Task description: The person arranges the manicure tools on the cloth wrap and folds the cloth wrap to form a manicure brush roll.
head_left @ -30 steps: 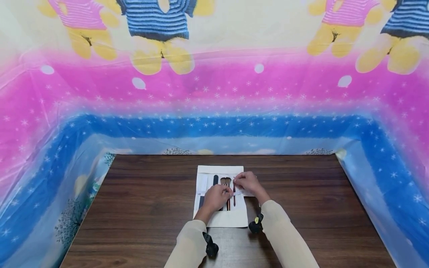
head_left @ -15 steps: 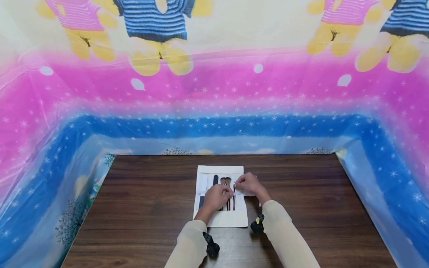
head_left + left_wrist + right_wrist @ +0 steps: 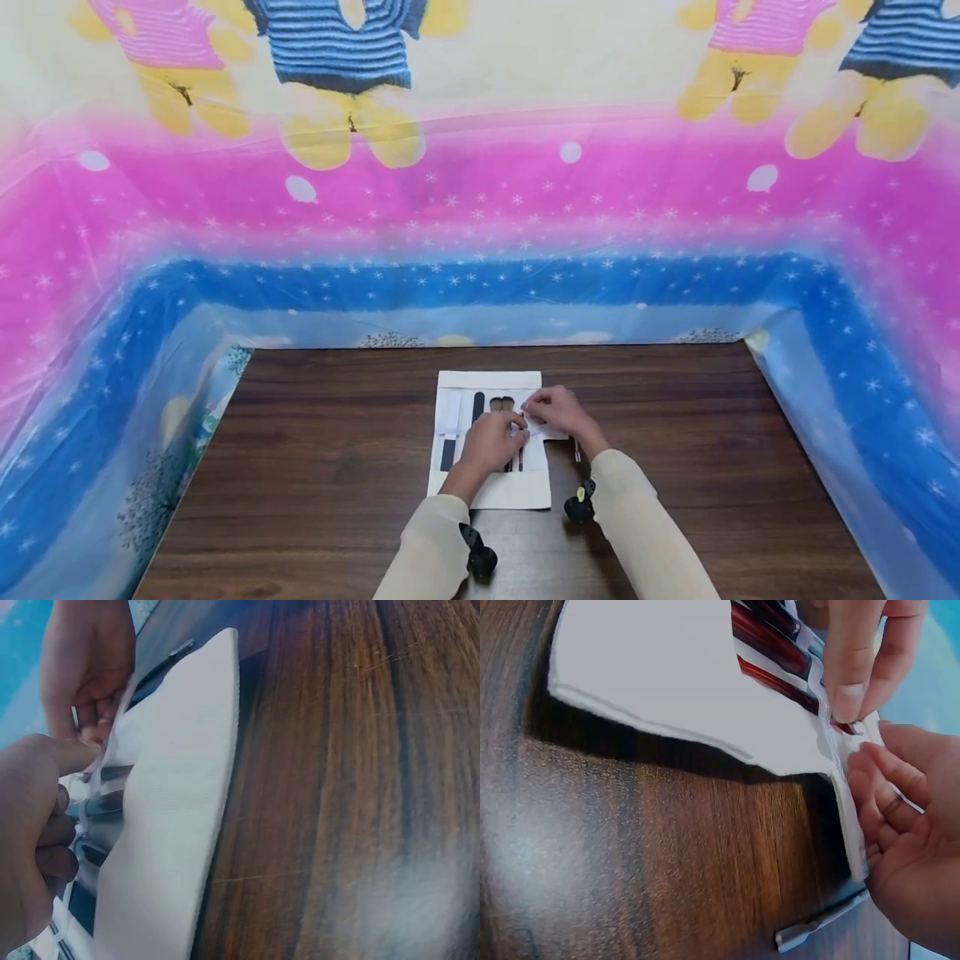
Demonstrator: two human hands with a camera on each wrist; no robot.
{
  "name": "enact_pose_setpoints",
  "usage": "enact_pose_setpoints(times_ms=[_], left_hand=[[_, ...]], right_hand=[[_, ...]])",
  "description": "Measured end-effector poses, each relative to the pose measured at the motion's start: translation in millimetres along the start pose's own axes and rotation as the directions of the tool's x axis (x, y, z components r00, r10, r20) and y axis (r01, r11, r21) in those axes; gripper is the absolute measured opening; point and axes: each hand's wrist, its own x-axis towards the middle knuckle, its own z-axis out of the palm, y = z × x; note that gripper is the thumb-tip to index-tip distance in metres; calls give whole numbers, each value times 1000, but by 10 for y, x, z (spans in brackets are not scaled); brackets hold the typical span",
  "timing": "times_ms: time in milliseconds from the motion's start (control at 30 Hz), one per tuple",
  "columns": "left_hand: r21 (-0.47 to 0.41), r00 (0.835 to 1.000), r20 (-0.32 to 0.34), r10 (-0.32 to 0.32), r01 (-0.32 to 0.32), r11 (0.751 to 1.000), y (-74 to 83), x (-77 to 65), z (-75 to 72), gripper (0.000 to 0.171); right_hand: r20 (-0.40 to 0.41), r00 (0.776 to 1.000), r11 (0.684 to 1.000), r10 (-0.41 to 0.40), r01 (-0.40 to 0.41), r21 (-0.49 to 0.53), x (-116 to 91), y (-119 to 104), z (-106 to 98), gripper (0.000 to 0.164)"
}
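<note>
A white fabric brush roll (image 3: 489, 492) lies unfolded on the table, with a narrow elastic band across its middle. Two fluffy makeup brushes (image 3: 501, 404) and a dark flat tool (image 3: 479, 404) lie in it. Beside them a slim red-handled makeup brush (image 3: 780, 691) runs under the band. Thumb and finger of my left hand (image 3: 491, 443) pinch this slim brush just beyond the band. My right hand (image 3: 553, 408) holds its far end, with fingertips close to the left ones; the brush's tip is mostly hidden. In the right wrist view both hands almost meet.
A dark rectangular piece (image 3: 447, 455) sits at the roll's left side. Right of the roll, a small slender silvery tool (image 3: 821, 924) lies on the brown wooden table (image 3: 712, 467). A printed curtain (image 3: 480, 283) surrounds the table's back and sides.
The slim brush has slid toward me, down under the band and into the roll's lower part. My left hand has shifted slightly right, toward the brush.
</note>
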Motion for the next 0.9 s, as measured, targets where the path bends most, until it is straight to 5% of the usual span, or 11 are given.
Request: enact_pose_setpoints(times_ms=[200, 367, 467, 600, 733, 900], left_hand=[[111, 1000, 4, -6, 6, 994, -41, -6, 68, 24], [172, 1000, -2, 17, -16, 985, -38, -21, 69, 20], [174, 1000, -4, 18, -17, 985, -45, -16, 72, 17], [154, 1000, -5, -3, 4, 988, -53, -1, 68, 16], [137, 1000, -13, -11, 13, 990, -36, -1, 63, 15], [96, 1000, -16, -2, 4, 995, -26, -2, 67, 16]], right_hand=[[-95, 995, 985, -33, 48, 163, -71, 94, -68, 22], [-244, 969, 971, -34, 90, 223, -157, 180, -287, 21], [-288, 958, 988, 2, 42, 147, -217, 226, -430, 20], [-235, 969, 996, 74, -83, -27, -289, 222, -501, 17], [-162, 973, 969, 161, -187, -162, -315, 185, -462, 17], [-182, 959, 927, 218, -262, -268, -299, 161, -424, 20]])
